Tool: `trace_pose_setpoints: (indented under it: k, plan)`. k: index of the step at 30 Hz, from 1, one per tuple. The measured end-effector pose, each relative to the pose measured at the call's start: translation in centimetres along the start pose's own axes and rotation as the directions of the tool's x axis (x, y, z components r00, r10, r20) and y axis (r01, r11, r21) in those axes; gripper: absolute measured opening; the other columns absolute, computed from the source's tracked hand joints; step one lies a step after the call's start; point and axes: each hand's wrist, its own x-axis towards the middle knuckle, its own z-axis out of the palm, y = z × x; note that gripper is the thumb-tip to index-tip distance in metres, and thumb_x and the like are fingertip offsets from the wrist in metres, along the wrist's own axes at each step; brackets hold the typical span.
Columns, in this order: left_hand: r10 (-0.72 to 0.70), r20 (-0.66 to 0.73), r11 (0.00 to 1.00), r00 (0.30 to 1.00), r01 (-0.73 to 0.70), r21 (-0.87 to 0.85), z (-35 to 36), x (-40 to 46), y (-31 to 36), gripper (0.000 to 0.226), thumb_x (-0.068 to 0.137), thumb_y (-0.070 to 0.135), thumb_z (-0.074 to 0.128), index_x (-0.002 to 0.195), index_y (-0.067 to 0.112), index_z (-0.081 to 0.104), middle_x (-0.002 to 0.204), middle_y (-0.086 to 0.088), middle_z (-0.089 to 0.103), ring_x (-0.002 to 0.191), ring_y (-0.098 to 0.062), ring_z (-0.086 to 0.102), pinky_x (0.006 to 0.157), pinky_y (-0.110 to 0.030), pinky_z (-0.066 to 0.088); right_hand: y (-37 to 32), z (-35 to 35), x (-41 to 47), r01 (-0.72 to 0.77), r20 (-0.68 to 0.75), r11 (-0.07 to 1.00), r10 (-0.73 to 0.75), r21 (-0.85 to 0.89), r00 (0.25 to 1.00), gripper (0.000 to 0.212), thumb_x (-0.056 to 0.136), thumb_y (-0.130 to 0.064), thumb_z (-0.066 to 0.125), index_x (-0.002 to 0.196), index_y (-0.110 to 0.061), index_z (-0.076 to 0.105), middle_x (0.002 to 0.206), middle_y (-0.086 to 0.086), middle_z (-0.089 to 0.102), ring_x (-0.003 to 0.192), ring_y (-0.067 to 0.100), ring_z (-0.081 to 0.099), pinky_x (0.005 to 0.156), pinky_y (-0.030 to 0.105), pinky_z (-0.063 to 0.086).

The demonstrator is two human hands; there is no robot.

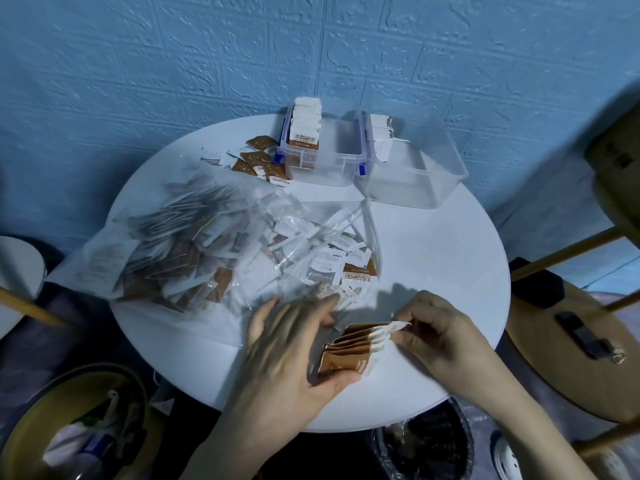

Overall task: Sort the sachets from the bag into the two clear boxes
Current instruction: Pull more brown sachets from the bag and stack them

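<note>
A clear plastic bag [166, 251] full of brown and white sachets lies across the left and middle of the round white table [450, 271]. Its mouth faces right, where loose sachets [346, 268] spill out. My left hand [294, 344] grips a fanned stack of brown sachets [353, 348] near the table's front edge. My right hand [436, 334] pinches the white ends of that stack. At the back stand two clear boxes. The left box [325, 157] holds upright brown-and-white sachets. The right box [415, 171] holds a few white sachets in its far left corner.
Loose brown sachets [259, 161] lie left of the left box. A blue textured wall is behind the table. Wooden chairs [561, 344] stand to the right, one carrying a bag. A round bin [76, 427] sits on the floor at lower left, and a dark basket [426, 445] sits below the table edge.
</note>
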Motion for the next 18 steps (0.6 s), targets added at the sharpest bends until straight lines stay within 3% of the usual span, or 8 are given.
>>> trace_pose_setpoints:
  k: [2, 6, 9, 12, 14, 18]
  plan:
    - [0.033, 0.000, 0.999, 0.999, -0.033, 0.043, 0.0, 0.1, -0.1, 0.059, 0.070, 0.066, 0.058, 0.118, 0.031, 0.052, 0.102, 0.014, 0.061, 0.102, -0.006, 0.053, 0.102, -0.036, 0.028, -0.5, 0.1, 0.0, -0.006, 0.007, 1.000, 0.006, -0.014, 1.000, 0.015, 0.086, -0.022, 0.071, 0.085, -0.035, 0.064, 0.086, -0.007, 0.058, 0.082, 0.015, 0.057, 0.070, 0.026, 0.045]
    - [0.056, 0.005, 0.994, 0.998, -0.056, 0.097, 0.0, 0.2, -0.4, 0.047, 0.071, 0.067, 0.057, 0.096, 0.028, 0.063, 0.092, 0.016, 0.061, 0.091, -0.007, 0.053, 0.092, -0.032, 0.030, -1.8, -0.1, -0.6, 0.014, 0.097, 0.996, -0.023, 0.089, 0.995, 0.024, 0.091, -0.020, 0.061, 0.108, -0.036, 0.063, 0.090, -0.007, 0.061, 0.084, 0.017, 0.057, 0.071, 0.026, 0.048]
    - [0.042, 0.048, 0.994, 0.998, -0.047, 0.101, -0.3, 0.3, -0.6, 0.047, 0.070, 0.069, 0.056, 0.094, 0.030, 0.064, 0.094, 0.020, 0.063, 0.090, -0.004, 0.054, 0.090, -0.032, 0.028, -2.4, -0.1, -0.9, 0.044, 0.141, 0.996, -0.056, 0.083, 0.988, 0.031, 0.090, -0.015, 0.058, 0.113, -0.035, 0.060, 0.096, -0.012, 0.059, 0.087, 0.016, 0.056, 0.074, 0.030, 0.049]
    - [0.019, 0.079, 0.994, 0.997, -0.027, 0.102, -0.4, 0.5, -0.3, 0.049, 0.068, 0.071, 0.056, 0.098, 0.033, 0.064, 0.094, 0.022, 0.062, 0.091, -0.002, 0.052, 0.091, -0.031, 0.028, -2.9, 0.1, -1.2, 0.092, 0.200, 0.994, -0.104, 0.064, 0.974, 0.047, 0.085, -0.007, 0.062, 0.122, -0.036, 0.054, 0.111, -0.018, 0.058, 0.105, 0.010, 0.056, 0.083, 0.023, 0.046]
    - [0.014, 0.073, 0.994, 0.997, -0.022, 0.110, -0.1, 0.6, 0.0, 0.050, 0.066, 0.071, 0.056, 0.097, 0.033, 0.065, 0.092, 0.022, 0.063, 0.090, -0.002, 0.051, 0.090, -0.029, 0.027, -3.0, 0.0, -1.4, 0.106, 0.244, 0.993, -0.116, 0.054, 0.963, 0.055, 0.080, -0.012, 0.066, 0.125, -0.039, 0.050, 0.115, -0.018, 0.056, 0.111, 0.010, 0.054, 0.088, 0.022, 0.045]
    - [0.002, 0.037, 0.993, 0.999, -0.007, 0.119, 0.4, 0.5, 0.4, 0.053, 0.065, 0.074, 0.054, 0.094, 0.032, 0.067, 0.089, 0.020, 0.062, 0.089, -0.005, 0.051, 0.088, -0.031, 0.029, -2.8, 0.0, -1.5, 0.140, 0.204, 0.990, -0.141, 0.019, 0.969, 0.046, 0.081, -0.034, 0.072, 0.122, -0.041, 0.052, 0.114, -0.020, 0.057, 0.109, 0.009, 0.056, 0.086, 0.027, 0.047]
